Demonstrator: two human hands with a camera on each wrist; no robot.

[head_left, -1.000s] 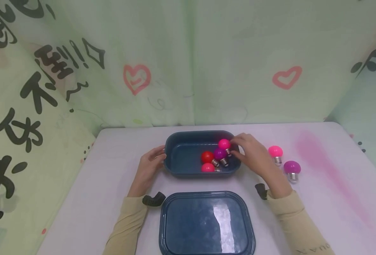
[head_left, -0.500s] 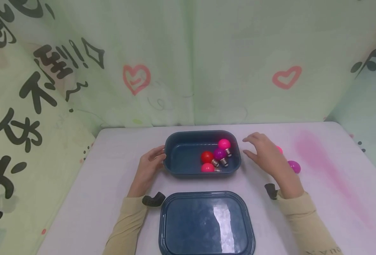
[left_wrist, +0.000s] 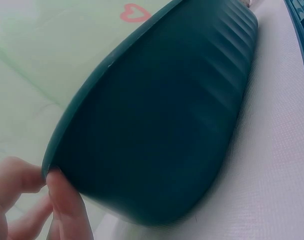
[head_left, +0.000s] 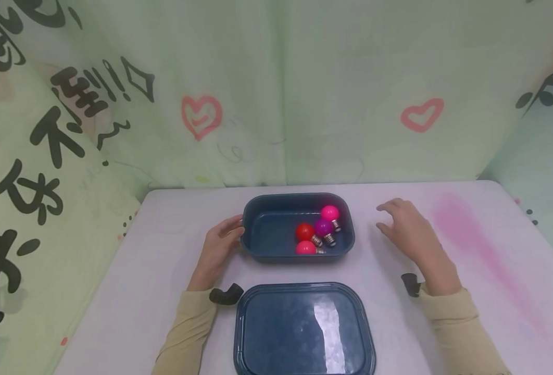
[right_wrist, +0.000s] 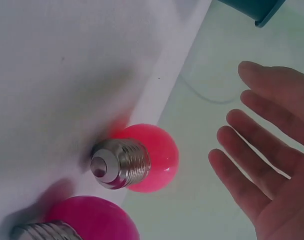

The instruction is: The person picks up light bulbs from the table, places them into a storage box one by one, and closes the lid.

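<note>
A dark blue rectangular box point(head_left: 272, 259) stands on the table, and four-sided walls with rounded corners enclose several light bulbs. Gathered at its right side are a red bulb point(head_left: 304, 232), a purple bulb point(head_left: 324, 227) and pink ones point(head_left: 330, 212). My left hand point(head_left: 220, 247) pinches the rim at the box's left end, as the fingertips point(left_wrist: 66, 200) show in the left wrist view. To the right of the box, my right hand point(head_left: 410, 229) hovers with relaxed, spread fingers and holds nothing. Close to it in the right wrist view lie a pink bulb point(right_wrist: 159, 157) and a purple bulb point(right_wrist: 99, 220), both hidden in the head view.
A matching dark blue lid point(head_left: 286, 333) lies flat on the white table point(head_left: 164, 250) in front of the box. Behind the table hangs a pale green curtain point(head_left: 332, 130) with drawn hearts and characters.
My right hand has let go of the pink bulb inside the box and moved right, away from the rim, over the loose bulbs. My left hand has stayed put.
</note>
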